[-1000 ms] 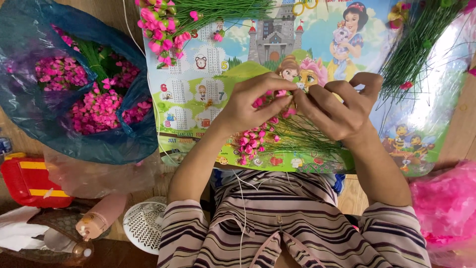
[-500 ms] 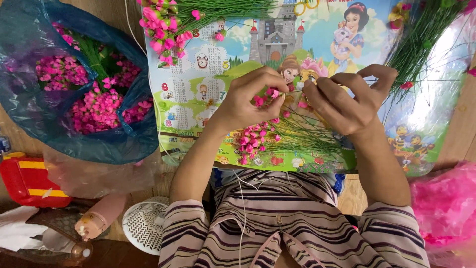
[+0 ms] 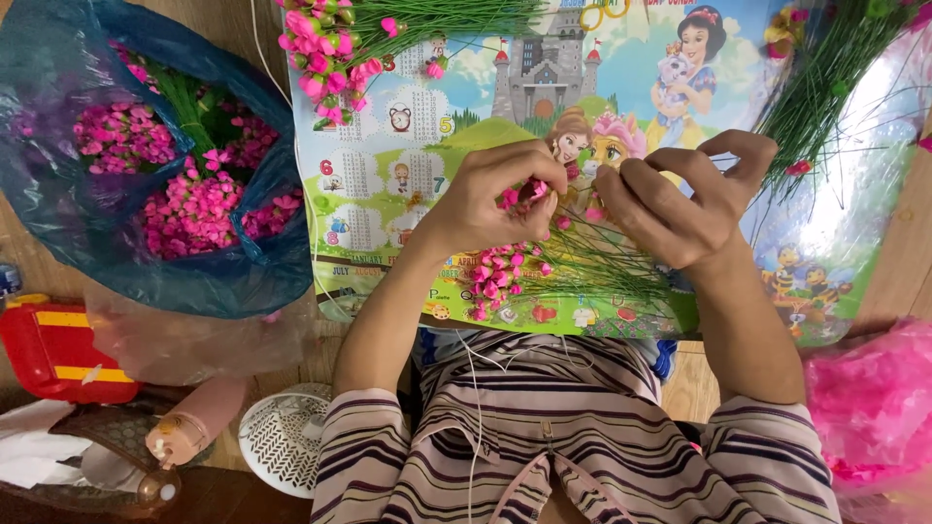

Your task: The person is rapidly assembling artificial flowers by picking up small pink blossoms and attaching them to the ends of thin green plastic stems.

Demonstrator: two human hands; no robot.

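A wooden bench carries a glossy cartoon poster laid flat, with a large blue plastic bag of pink artificial flowers at its left edge and a pink bag at the lower right. On the poster lie bundles of thin green stems, one fanned out under the hands and tipped with pink buds. The left hand is closed, pinching a small pink bud at its fingertips, while the right hand, fingers curled, grips a green stem just beside it.
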